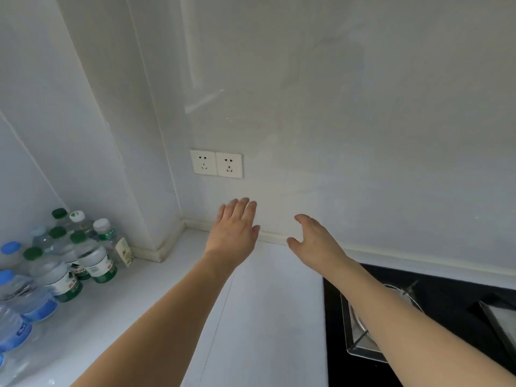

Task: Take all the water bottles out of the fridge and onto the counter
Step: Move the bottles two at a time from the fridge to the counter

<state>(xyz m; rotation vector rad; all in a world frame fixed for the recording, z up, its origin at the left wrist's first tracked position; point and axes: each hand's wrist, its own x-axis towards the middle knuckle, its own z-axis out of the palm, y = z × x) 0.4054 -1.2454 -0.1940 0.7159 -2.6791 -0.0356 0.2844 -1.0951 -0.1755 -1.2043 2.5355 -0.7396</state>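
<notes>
Both arms reach forward over the white bench [268,303]. The left hand [233,231] is flat, palm down, with its fingers [241,210] stretched out and close together; it holds nothing. The right hand [314,240] is turned a little on its side, thumb apart from the other fingers, loosely open, and it also holds nothing. Both hands are above the back edge of the bench, near the wall [335,121], and I cannot tell if they touch the surface. The 2 hands are near each other but apart.

The water bottles [55,263] stand upright in a tight group at the left end of the bench, in the back left corner where the wall makes a step. Those at the back have green caps [59,213] or white caps [77,216] and green labels; those nearer the front left edge have blue caps [11,247] and blue labels. They are well apart from both hands. A small cream tag or packet [124,251] leans beside the group, just at its right side.

On the wall above the left hand there are 2 white sockets [216,163] side by side. At the right end of the bench a black gas hob [446,297] is set in, and the right forearm crosses over its metal burner ring [360,331].
</notes>
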